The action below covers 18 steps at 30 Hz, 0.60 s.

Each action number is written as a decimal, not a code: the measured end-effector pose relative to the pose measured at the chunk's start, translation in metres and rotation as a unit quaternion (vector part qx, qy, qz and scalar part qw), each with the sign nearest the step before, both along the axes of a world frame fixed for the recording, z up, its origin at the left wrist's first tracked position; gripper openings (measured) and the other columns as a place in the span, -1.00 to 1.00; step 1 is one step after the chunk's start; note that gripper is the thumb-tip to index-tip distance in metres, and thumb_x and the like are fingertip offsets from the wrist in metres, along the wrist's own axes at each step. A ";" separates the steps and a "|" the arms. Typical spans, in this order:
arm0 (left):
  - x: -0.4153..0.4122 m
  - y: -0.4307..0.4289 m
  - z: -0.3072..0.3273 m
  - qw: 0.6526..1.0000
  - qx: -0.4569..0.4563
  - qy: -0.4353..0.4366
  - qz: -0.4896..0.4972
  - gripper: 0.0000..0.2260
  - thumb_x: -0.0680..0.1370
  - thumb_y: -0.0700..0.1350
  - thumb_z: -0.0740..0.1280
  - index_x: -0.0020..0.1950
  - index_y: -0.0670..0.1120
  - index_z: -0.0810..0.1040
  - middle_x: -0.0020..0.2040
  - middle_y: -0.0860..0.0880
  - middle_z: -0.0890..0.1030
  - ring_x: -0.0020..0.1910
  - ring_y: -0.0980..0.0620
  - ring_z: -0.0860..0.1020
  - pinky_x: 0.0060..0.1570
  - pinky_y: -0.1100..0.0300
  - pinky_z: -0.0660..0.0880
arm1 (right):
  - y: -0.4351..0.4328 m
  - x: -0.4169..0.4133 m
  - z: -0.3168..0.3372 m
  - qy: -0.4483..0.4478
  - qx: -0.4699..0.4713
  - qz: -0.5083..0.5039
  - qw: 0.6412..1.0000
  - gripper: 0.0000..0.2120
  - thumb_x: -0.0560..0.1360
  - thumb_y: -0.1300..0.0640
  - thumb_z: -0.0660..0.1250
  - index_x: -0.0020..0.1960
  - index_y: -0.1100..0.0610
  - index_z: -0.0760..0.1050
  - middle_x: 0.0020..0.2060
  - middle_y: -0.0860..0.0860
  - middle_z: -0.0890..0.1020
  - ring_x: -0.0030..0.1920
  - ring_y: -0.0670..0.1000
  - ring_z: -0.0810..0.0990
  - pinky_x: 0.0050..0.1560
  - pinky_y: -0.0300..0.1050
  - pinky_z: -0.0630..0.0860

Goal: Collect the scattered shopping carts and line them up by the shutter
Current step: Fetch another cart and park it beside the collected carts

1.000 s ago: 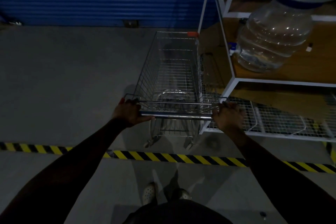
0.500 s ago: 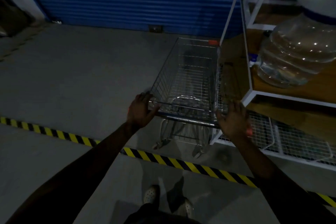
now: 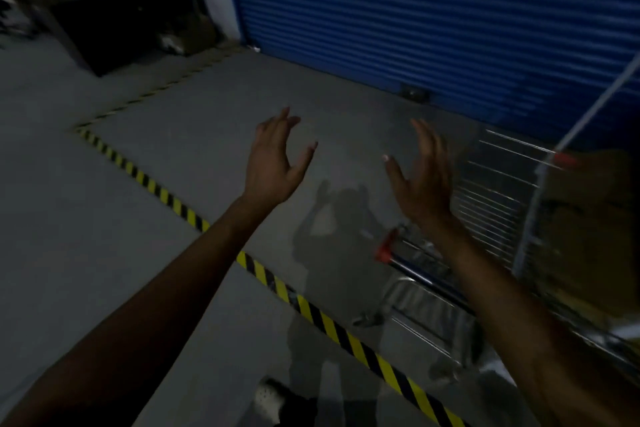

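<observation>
The shutter [image 3: 433, 10] stands across the far side, from 12 to 2 o'clock. The cart [image 3: 495, 204] sits at 3 o'clock, before the shutter, with the shelf rack [image 3: 595, 225] just beside it on its right. The floor tape [image 3: 304, 308] runs from 10 to 5 o'clock, on the cart's near side. The left grip [image 3: 273, 163] and right grip [image 3: 424, 180] hang apart above the floor [image 3: 173, 149] at 12 o'clock.

Bare concrete floor [image 3: 173, 218] lies open ahead and left of both raised hands. The shopping cart [image 3: 485, 204] and shelf frame [image 3: 530, 204] block the right side; the shutter [image 3: 415, 10] closes the far end.
</observation>
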<state>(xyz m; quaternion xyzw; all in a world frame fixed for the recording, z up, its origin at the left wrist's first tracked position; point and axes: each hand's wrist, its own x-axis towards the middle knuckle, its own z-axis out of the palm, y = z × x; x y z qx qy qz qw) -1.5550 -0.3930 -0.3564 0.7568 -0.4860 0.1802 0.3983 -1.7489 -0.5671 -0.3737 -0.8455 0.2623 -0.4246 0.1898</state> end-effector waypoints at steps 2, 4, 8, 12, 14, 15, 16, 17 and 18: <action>0.047 0.030 0.003 0.999 -0.008 -0.003 0.034 -0.56 0.63 0.08 0.32 0.38 -0.18 0.47 0.48 -0.17 0.41 0.37 -0.17 0.41 0.27 -0.01 0.42 | 0.019 0.059 0.008 -0.007 0.012 0.031 0.999 -0.30 0.56 -0.18 0.25 0.53 0.24 0.29 0.46 0.23 0.36 0.43 0.23 0.34 0.33 -0.16 0.23; 0.093 0.062 0.006 0.998 -0.014 -0.006 0.065 -0.56 0.63 0.09 0.31 0.38 -0.18 0.47 0.48 -0.16 0.42 0.37 -0.16 0.41 0.24 0.03 0.40 | 0.042 0.120 0.014 -0.005 0.017 0.073 0.997 -0.28 0.55 -0.20 0.22 0.54 0.23 0.26 0.47 0.23 0.35 0.44 0.23 0.33 0.30 -0.14 0.23; 0.176 0.133 0.013 0.990 -0.022 -0.014 0.135 -0.55 0.63 0.12 0.29 0.38 -0.18 0.47 0.47 -0.14 0.43 0.36 -0.16 0.40 0.22 0.05 0.39 | 0.097 0.237 0.023 -0.008 0.015 0.154 0.988 -0.26 0.55 -0.22 0.22 0.56 0.21 0.21 0.49 0.19 0.32 0.47 0.18 0.28 0.32 -0.12 0.25; 0.244 0.202 0.024 0.979 -0.035 -0.022 0.198 -0.53 0.63 0.15 0.26 0.36 -0.18 0.49 0.45 -0.15 0.45 0.34 -0.19 0.43 0.21 -0.01 0.43 | 0.158 0.335 0.033 -0.038 0.037 0.222 0.974 -0.32 0.54 -0.12 0.31 0.55 0.17 0.25 0.46 0.15 0.37 0.44 0.15 0.34 0.32 -0.06 0.34; 0.271 0.236 0.027 0.972 -0.040 -0.023 0.231 -0.53 0.62 0.16 0.26 0.35 -0.18 0.49 0.44 -0.14 0.47 0.33 -0.19 0.44 0.19 -0.01 0.45 | 0.188 0.380 0.033 -0.047 0.026 0.253 0.966 -0.34 0.55 -0.11 0.31 0.53 0.20 0.28 0.44 0.17 0.40 0.41 0.16 0.37 0.32 -0.08 0.35; 0.284 0.253 0.026 0.968 -0.042 -0.024 0.246 -0.54 0.62 0.15 0.27 0.34 -0.18 0.50 0.43 -0.14 0.47 0.32 -0.18 0.44 0.19 -0.03 0.46 | 0.203 0.401 0.033 -0.047 0.028 0.269 0.962 -0.33 0.55 -0.13 0.30 0.53 0.20 0.29 0.43 0.17 0.40 0.41 0.16 0.37 0.33 -0.08 0.34; 0.298 0.270 0.025 0.963 -0.044 -0.025 0.263 -0.55 0.62 0.14 0.28 0.34 -0.18 0.50 0.42 -0.14 0.48 0.31 -0.18 0.44 0.18 -0.04 0.46 | 0.217 0.423 0.033 -0.045 0.032 0.287 0.956 -0.33 0.54 -0.14 0.28 0.53 0.20 0.29 0.44 0.16 0.40 0.42 0.15 0.36 0.33 -0.07 0.34; 0.311 0.286 0.024 0.958 -0.045 -0.025 0.281 -0.56 0.62 0.13 0.29 0.34 -0.18 0.50 0.42 -0.13 0.49 0.31 -0.17 0.44 0.19 -0.04 0.46 | 0.232 0.445 0.033 -0.043 0.035 0.304 0.951 -0.33 0.54 -0.15 0.28 0.53 0.18 0.28 0.44 0.15 0.40 0.42 0.14 0.35 0.33 -0.08 0.34; 0.324 0.303 0.023 0.953 -0.045 -0.023 0.299 -0.56 0.62 0.12 0.30 0.34 -0.18 0.50 0.42 -0.13 0.49 0.31 -0.17 0.44 0.19 -0.03 0.46 | 0.246 0.466 0.033 -0.042 0.037 0.320 0.946 -0.33 0.54 -0.14 0.28 0.53 0.17 0.28 0.44 0.14 0.39 0.43 0.14 0.35 0.34 -0.08 0.33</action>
